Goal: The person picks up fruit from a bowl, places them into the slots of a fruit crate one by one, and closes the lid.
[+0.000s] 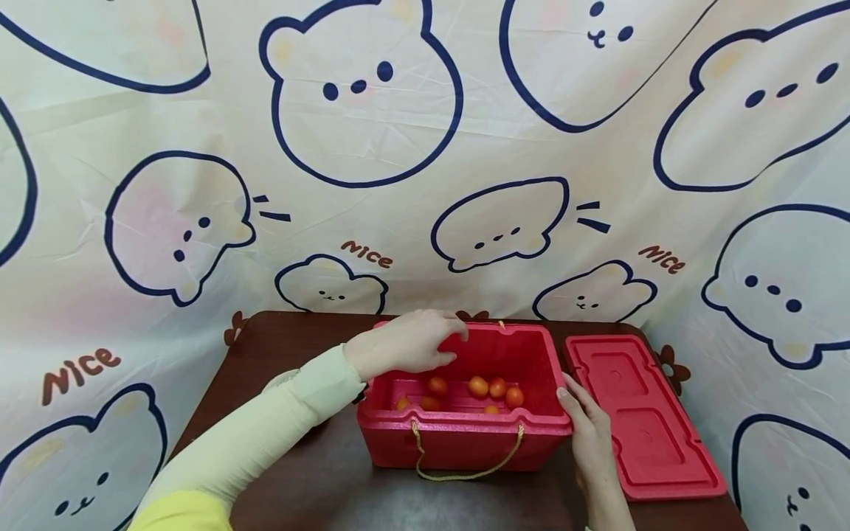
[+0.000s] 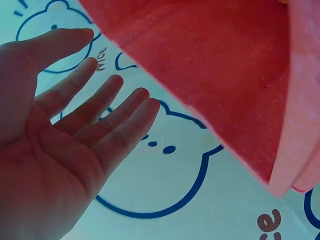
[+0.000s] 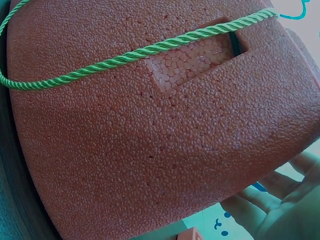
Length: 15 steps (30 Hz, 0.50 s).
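Note:
A red foam box (image 1: 458, 446) stands on the dark table, its top uncovered. Several small round orange-red fruits, like cherry tomatoes (image 1: 478, 386), lie scattered on its floor. My left hand (image 1: 408, 343) hovers over the box's left side, holding nothing. In the left wrist view its fingers (image 2: 107, 107) are spread and relaxed, apart from the red wall. My right hand (image 1: 589, 431) grips the box's right front corner, thumb at the rim and fingers along the outside. From the right wrist, the fingers (image 3: 265, 200) partly disappear behind the box's edge.
A red lid (image 1: 654, 413) with two recessed panels lies flat on the table (image 1: 292, 479), right of the box. A twisted rope handle (image 1: 465, 478) hangs on the box's front. Behind the table hangs a pale cloth (image 1: 412, 214) printed with bear faces.

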Each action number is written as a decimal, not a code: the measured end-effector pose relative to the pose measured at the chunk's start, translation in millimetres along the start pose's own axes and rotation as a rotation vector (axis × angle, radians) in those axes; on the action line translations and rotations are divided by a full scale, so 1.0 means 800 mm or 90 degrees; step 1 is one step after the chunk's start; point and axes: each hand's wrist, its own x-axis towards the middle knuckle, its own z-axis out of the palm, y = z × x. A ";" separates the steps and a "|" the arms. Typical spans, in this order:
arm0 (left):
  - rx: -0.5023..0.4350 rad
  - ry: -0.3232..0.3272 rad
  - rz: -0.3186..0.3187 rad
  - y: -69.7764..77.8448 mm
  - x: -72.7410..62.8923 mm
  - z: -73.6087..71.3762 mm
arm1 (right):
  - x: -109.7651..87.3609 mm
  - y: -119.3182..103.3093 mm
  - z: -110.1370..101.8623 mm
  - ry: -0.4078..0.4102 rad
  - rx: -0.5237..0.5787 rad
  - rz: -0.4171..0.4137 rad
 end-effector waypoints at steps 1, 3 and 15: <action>-0.006 0.007 0.000 -0.001 -0.003 -0.002 | 0.000 0.000 0.000 0.000 -0.003 0.002; -0.019 0.025 0.000 -0.003 -0.010 -0.005 | 0.000 0.000 0.000 0.000 -0.004 0.002; -0.123 0.213 -0.055 -0.046 -0.095 -0.013 | 0.000 -0.001 0.000 0.010 -0.003 -0.006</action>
